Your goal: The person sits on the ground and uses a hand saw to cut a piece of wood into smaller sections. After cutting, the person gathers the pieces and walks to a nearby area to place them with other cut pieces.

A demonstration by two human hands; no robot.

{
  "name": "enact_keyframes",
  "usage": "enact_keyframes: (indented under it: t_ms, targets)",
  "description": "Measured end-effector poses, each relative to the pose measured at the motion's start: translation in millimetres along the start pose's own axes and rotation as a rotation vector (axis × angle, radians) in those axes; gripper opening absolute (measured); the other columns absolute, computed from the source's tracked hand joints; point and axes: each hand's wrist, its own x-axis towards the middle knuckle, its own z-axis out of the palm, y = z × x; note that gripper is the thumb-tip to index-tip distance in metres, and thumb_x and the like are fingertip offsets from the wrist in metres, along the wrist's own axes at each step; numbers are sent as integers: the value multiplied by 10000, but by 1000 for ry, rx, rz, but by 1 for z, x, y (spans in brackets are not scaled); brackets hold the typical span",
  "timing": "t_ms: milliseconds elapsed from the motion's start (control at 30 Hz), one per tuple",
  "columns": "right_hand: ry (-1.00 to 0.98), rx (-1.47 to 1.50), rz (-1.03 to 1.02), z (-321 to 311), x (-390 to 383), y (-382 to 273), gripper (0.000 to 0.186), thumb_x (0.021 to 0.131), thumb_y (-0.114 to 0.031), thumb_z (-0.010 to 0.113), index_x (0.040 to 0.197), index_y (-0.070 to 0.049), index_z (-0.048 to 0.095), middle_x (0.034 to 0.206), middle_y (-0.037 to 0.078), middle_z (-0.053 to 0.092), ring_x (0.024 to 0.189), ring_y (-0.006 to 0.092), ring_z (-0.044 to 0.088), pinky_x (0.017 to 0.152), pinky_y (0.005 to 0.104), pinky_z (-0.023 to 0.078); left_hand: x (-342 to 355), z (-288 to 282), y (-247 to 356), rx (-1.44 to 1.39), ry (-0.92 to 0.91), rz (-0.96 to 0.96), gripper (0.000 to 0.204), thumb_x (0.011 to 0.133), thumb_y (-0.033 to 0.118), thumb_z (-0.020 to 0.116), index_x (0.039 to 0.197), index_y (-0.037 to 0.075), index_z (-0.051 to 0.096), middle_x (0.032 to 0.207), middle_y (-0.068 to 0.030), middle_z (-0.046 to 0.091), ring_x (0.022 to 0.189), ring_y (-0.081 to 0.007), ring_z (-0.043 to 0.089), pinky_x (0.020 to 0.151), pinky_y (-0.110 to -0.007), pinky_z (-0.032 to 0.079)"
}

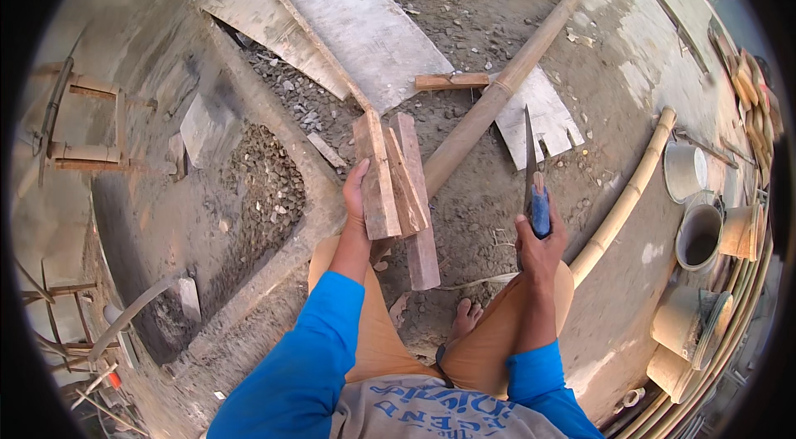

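My left hand (355, 194) is closed on the left side of a short wooden block (376, 190), thumb along its face; the other fingers are hidden behind it. Against the block's right side leans a narrower wood offcut (405, 186). A greyish wooden batten (424, 252) slants just beyond these, and I cannot tell whether the hand holds it too. On the right, over my knee, my right hand (543, 244) grips a long-bladed tool (541, 213) with a blue handle. Its dark, narrow blade points away from me, seen almost edge-on, so its exact kind is unclear.
A thick bamboo pole (506, 91) crosses the ground ahead, and a curved one (630, 194) lies to the right. Pale boards (356, 16) lie farther off. Buckets (699, 236) stand at the right. A concrete edge (249, 306) borders a gravelly pit (265, 182) at the left.
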Motion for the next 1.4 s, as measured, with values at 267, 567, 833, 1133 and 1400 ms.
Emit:
enact_keyframes:
  t_ms: [267, 567, 833, 1133, 1400]
  targets:
    - [-108, -362, -202, 7, 1, 6, 845, 820, -159, 795, 1543, 72, 422, 1287, 246, 662, 1125, 298, 658, 1001, 377, 495, -3, 12, 5, -71, 36, 27, 527, 1002, 373, 610, 1359, -15, 586, 1193, -185, 711, 1012, -324, 717, 919, -476, 590]
    - [-240, -512, -202, 18, -9, 3, 927, 842, -125, 734, 1633, -13, 264, 1273, 315, 648, 1114, 408, 680, 973, 427, 518, -2, 7, 14, -64, 22, 49, 544, 1026, 394, 564, 1393, -8, 562, 1242, -180, 687, 1078, -323, 695, 972, -476, 562]
    - [-281, -537, -216, 22, -15, 6, 1014, 831, -84, 679, 1690, -200, 151, 889, 259, 642, 815, 420, 675, 794, 455, 527, 11, 5, 6, 20, -69, 65, 559, 1047, 412, 524, 1423, -2, 540, 1286, -176, 666, 1137, -323, 675, 1019, -475, 537]
    - [-77, -348, -232, 16, -11, -11, 923, 859, -194, 709, 1658, -161, 249, 975, 322, 656, 885, 497, 675, 812, 506, 529, 16, -11, -3, 136, -44, 34, 568, 1058, 441, 508, 1440, 21, 537, 1314, -151, 653, 1167, -294, 666, 1037, -453, 525]
    - [-252, -478, -111, 19, -10, 4, 1002, 838, -188, 718, 1675, -167, 167, 1192, 374, 652, 1081, 502, 665, 947, 539, 527, 18, -9, -16, 136, -75, -22, 541, 1067, 421, 505, 1446, 37, 539, 1346, -122, 643, 1221, -282, 633, 1068, -446, 496]
